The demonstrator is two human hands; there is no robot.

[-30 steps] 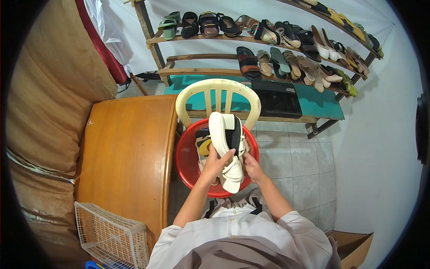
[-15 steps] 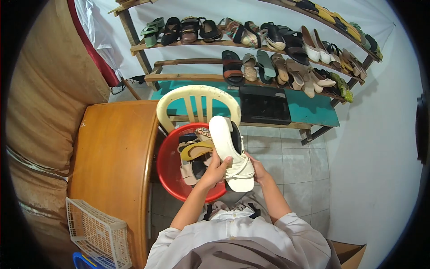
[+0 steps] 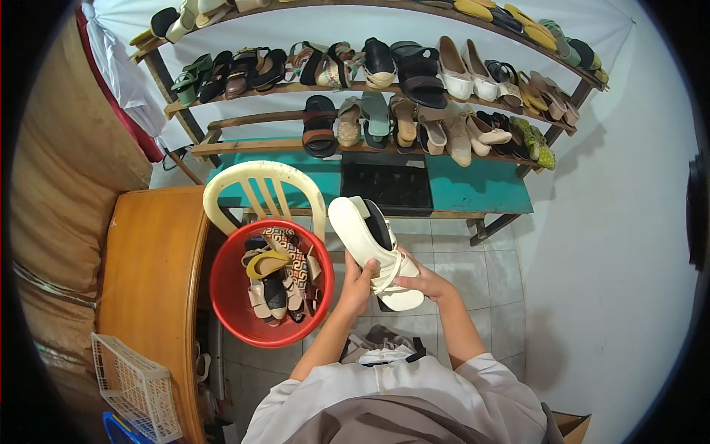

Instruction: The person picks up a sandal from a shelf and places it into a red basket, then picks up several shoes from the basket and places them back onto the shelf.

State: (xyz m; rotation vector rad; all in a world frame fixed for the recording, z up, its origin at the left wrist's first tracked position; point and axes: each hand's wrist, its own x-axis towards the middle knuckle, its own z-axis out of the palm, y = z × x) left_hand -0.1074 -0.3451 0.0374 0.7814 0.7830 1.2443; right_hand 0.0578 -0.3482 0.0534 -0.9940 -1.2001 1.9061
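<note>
A pair of white sandals [image 3: 355,229], pressed together with a dark surface showing between them, is held in front of my body. My left hand [image 3: 359,285] grips the left side, thumb on the white surface. On the right, my right hand [image 3: 429,281] holds the strap end, its thumb over the straps. To the left of the sandals stands a red basin [image 3: 222,296] with several shoes in it, among them a yellow one [image 3: 268,263] and a patterned one.
Wooden racks [image 3: 296,87] with several shoes span the back above a teal bench [image 3: 473,185] bearing a black box [image 3: 384,185]. A cream chair [image 3: 262,172] stands behind the basin. At left are a wooden table [image 3: 151,259] and a white crate [image 3: 137,385].
The view has turned right, so the racks, chair and basin appear further left. The sandals now appear clear of the basin, and my right thumb has come onto the straps.
</note>
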